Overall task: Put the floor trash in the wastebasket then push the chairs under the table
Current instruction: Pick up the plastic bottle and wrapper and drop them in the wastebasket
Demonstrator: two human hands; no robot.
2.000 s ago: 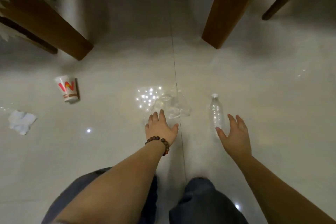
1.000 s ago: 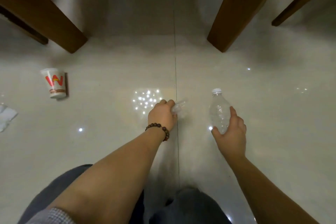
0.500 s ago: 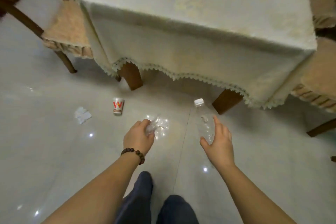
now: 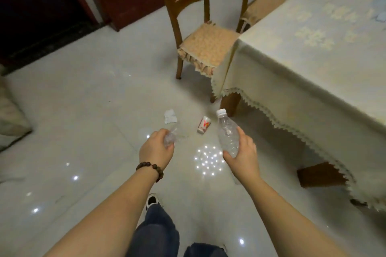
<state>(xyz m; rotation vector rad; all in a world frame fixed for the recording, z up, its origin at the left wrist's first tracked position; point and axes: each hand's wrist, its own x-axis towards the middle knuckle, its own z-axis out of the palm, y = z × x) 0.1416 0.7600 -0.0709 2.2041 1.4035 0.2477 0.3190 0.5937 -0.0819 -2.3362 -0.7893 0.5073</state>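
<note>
Clear bottle (image 4: 227, 133), white cap, in our right hand (image 4: 243, 153).
Cap points to 11 o'clock; fingers wrap it. Our left hand (image 4: 156, 150) grips crumpled plastic (image 4: 171, 137).

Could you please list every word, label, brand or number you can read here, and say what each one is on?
"W": a large red and yellow letter on the paper cup lying on the floor; the smaller print under it is too blurred to read.
Plastic bottle in the right hand: no label visible.
Nothing else carries readable text.

clear bottle (image 4: 227, 134) upright, held | crumpled wrap (image 4: 171, 136) held | cup (image 4: 203, 124), tissue (image 4: 170, 116) on floor
</note>
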